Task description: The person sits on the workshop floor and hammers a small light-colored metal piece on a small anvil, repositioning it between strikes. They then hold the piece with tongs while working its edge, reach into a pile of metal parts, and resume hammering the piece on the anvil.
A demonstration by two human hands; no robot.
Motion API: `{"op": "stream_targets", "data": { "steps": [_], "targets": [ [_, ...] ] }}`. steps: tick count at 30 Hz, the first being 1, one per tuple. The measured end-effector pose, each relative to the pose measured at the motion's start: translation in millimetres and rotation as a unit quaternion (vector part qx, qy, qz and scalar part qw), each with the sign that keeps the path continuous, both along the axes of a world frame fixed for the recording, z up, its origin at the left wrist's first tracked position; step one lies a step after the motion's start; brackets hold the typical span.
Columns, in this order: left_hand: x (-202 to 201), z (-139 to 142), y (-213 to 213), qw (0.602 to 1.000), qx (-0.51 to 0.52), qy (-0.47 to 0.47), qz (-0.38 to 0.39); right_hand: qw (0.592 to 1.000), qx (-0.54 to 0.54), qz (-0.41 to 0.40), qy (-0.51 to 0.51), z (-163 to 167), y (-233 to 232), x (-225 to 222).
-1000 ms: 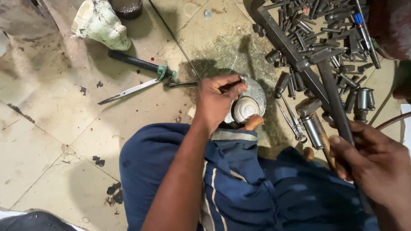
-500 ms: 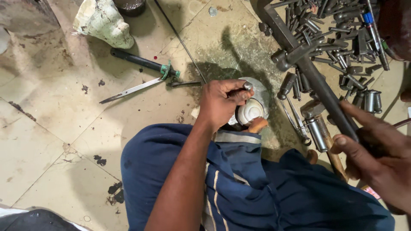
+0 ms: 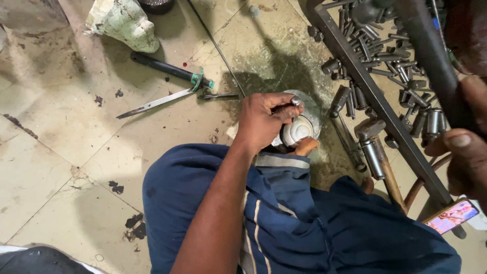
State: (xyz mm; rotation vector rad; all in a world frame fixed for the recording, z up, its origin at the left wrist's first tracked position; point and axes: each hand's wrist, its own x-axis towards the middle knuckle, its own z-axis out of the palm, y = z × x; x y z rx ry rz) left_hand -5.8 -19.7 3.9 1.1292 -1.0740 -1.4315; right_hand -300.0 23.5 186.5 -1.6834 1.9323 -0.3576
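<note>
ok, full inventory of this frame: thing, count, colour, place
round metal part: 1, silvery white, on floor at centre, under left hand
small rod: 1, dark metal, gripped in left hand over the part
long-handled blade tool: 1, black grip, green collar, steel blade, floor upper left
crumpled rag: 1, pale green-white, top left
thin cable: 1, dark, running from the top edge toward the hand
sockets and bits: many, dark grey, upper right
metal bar: 1, dark, diagonal at right
hammer: 1, steel head, wooden handle, right of centre
phone: 1, lit screen, lower right
tiled floor: beige, stained
trousers: dark blue, bottom
left hand: centre
right hand: right edge, gripping a dark tool shaft
</note>
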Motion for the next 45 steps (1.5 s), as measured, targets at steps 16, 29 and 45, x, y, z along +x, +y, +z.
{"op": "stream_targets", "data": {
  "steps": [16,29,45],
  "targets": [
    [-3,-11,16,0.999,-0.001,0.003,0.032,0.941,0.027,0.258,0.218,40,2,88],
    [2,-6,33,0.997,-0.019,-0.006,0.079,0.93,-0.04,0.27,0.246,51,14,107],
    [-7,-13,54,0.987,-0.016,0.116,0.109,0.909,-0.072,0.352,0.209,56,32,113]
  ]
}}
